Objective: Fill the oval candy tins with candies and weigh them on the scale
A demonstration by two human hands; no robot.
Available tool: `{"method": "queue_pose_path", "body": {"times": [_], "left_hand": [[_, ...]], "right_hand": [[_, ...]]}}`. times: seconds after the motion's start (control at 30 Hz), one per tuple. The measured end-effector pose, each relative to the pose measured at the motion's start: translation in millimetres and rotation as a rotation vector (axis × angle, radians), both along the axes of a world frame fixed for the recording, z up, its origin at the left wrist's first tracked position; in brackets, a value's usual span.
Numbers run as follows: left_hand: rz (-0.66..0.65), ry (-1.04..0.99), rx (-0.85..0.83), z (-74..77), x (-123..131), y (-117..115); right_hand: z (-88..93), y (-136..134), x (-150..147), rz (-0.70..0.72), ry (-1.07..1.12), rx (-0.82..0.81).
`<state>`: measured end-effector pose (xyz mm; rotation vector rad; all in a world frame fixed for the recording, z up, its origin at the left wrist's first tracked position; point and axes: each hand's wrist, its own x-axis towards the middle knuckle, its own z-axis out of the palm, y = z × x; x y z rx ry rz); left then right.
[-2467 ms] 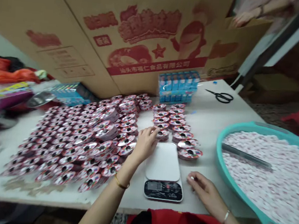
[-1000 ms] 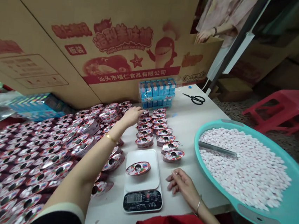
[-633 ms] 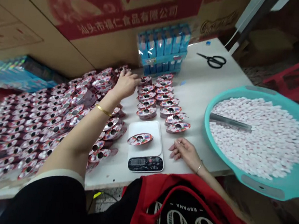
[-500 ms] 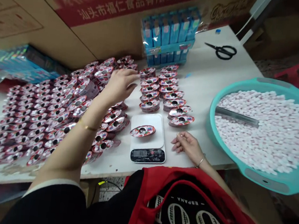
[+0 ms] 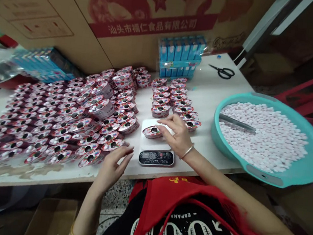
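A white digital kitchen scale (image 5: 154, 144) with a black display panel lies in front of me. On its plate sits an oval red-and-white printed box (image 5: 151, 132) with a dark round spot on top. My right hand (image 5: 177, 135) reaches over the plate, thumb and fingers closed around the right end of that box. Left of the scale, my left hand (image 5: 115, 164) is held with thumb and fingers apart and nothing between them. It is near the closest oval box (image 5: 113, 145) in the large group of similar boxes.
Two short rows of oval boxes (image 5: 160, 110) stand behind the scale. To the right, a turquoise basin (image 5: 215, 127) holds small white pieces and a grey bar (image 5: 239, 124). Black scissors (image 5: 225, 73), a blue wrapped pack (image 5: 181, 55) and a large carton (image 5: 141, 47) are farther back.
My right hand has moved from beside the scale onto the box there. My left hand has come back from the far boxes towards the near table edge. The view has shifted.
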<state>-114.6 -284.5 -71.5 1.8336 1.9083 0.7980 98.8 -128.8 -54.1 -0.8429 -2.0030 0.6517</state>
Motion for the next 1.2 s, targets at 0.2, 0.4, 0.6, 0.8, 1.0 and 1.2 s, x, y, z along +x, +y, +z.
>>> {"method": "queue_pose_path", "body": {"times": [0.2,0.4,0.6,0.8,1.0,1.2], "left_hand": [[-0.007,-0.049,0.011,-14.3,2,-10],[0.14,-0.027,0.001,-49.4,9,0],[0.142,-0.103,-0.081,-70.9,17,13],[0.133,-0.074,-0.053,-66.0,15,3],[0.148,-0.086,-0.14,-54.6,17,-18],[0.205,-0.097,-0.083,-21.2,4,-11]], "right_hand": [[-10.6,4,-11,-0.021,-0.241,0.1],[-34.0,-16,31,-0.142,-0.144,-0.237],[-60.0,-38,40,-0.101,-0.234,-0.62],[-62.1,-49,27,-0.002,-0.139,-0.695],[-64.4,-52,31,0.053,-0.126,-0.829],[-72.7,-46,52,-0.028,-0.109,-0.84]]}}
